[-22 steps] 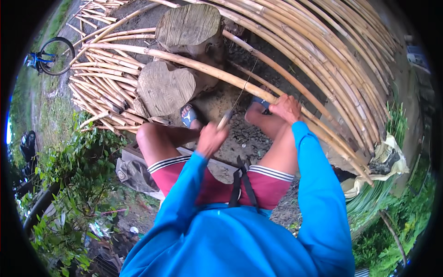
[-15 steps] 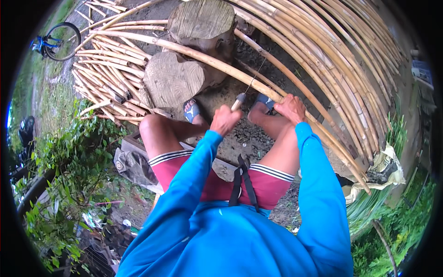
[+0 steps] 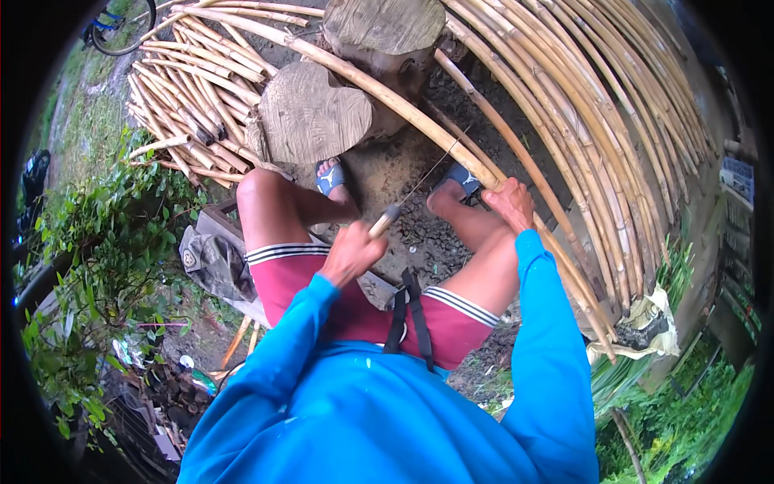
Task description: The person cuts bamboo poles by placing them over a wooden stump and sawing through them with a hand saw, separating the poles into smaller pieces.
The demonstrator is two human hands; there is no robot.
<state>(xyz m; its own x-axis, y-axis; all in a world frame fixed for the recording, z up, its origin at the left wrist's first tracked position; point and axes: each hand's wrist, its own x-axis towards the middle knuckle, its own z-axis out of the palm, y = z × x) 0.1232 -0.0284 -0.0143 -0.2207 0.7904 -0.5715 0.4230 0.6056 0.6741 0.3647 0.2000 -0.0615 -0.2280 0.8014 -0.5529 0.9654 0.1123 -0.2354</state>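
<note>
My left hand (image 3: pixel 355 252) is closed round the pale handle of a handsaw (image 3: pixel 414 190), its thin blade seen nearly edge-on. The blade reaches away from me and crosses a long bamboo pole (image 3: pixel 379 90). My right hand (image 3: pixel 509 202) grips that pole just to the right of the blade. The pole slants from the far left, over the tree stumps, down past my right thigh. It looks whole where the blade meets it, though any cut is too small to make out.
Two wide stumps, a near one (image 3: pixel 313 113) and a far one (image 3: pixel 385 24), stand ahead. Cut bamboo pieces (image 3: pixel 189 101) are heaped at left. Long bamboo poles (image 3: pixel 592 137) lie in a row at right. A dark cloth (image 3: pixel 214 262) lies beside my left knee, near leafy plants (image 3: pixel 97 298).
My left hand has drawn the saw back toward me and to the left, with its blade still across the pole. My right hand keeps its grip. The whole view has shifted slightly.
</note>
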